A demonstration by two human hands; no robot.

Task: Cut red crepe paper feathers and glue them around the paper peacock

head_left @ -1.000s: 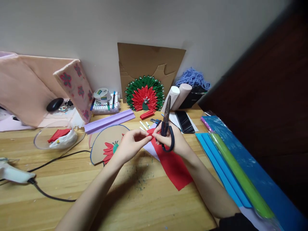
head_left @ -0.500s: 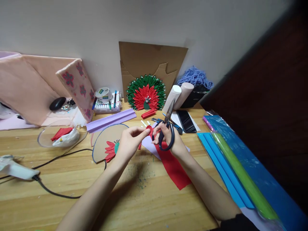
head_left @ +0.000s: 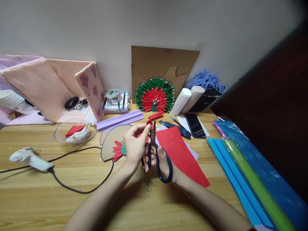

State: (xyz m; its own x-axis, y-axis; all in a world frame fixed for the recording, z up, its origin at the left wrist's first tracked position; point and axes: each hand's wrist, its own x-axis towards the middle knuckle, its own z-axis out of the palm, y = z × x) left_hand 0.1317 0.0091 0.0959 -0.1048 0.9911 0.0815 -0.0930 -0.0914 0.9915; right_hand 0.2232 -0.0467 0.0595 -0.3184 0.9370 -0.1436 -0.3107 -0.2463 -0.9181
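My left hand (head_left: 135, 144) pinches a small folded red paper piece (head_left: 149, 124) between thumb and fingertips. My right hand (head_left: 160, 160) grips a pair of black-handled scissors (head_left: 153, 138), with the blades pointing up beside the red piece. Whether the blades touch the paper I cannot tell. Right of the hands lies a larger red paper sheet (head_left: 179, 150), partly over a pale purple sheet (head_left: 193, 153). Behind my left hand is a cardboard disc (head_left: 108, 144) with red petals and a green shape glued on.
A hot glue gun (head_left: 32, 159) lies at left, its black cord (head_left: 72, 191) looping toward my left forearm. A clear bowl (head_left: 59, 134) stands behind it. A peacock craft (head_left: 154, 96) leans on cardboard at the back. A utility knife (head_left: 176, 129), phone (head_left: 194, 125) and blue sheets (head_left: 231, 170) are right.
My right hand has turned and lowered the scissors, bringing the blades next to the red piece in my left hand. The larger red sheet now shows more fully. The camera view has shifted left.
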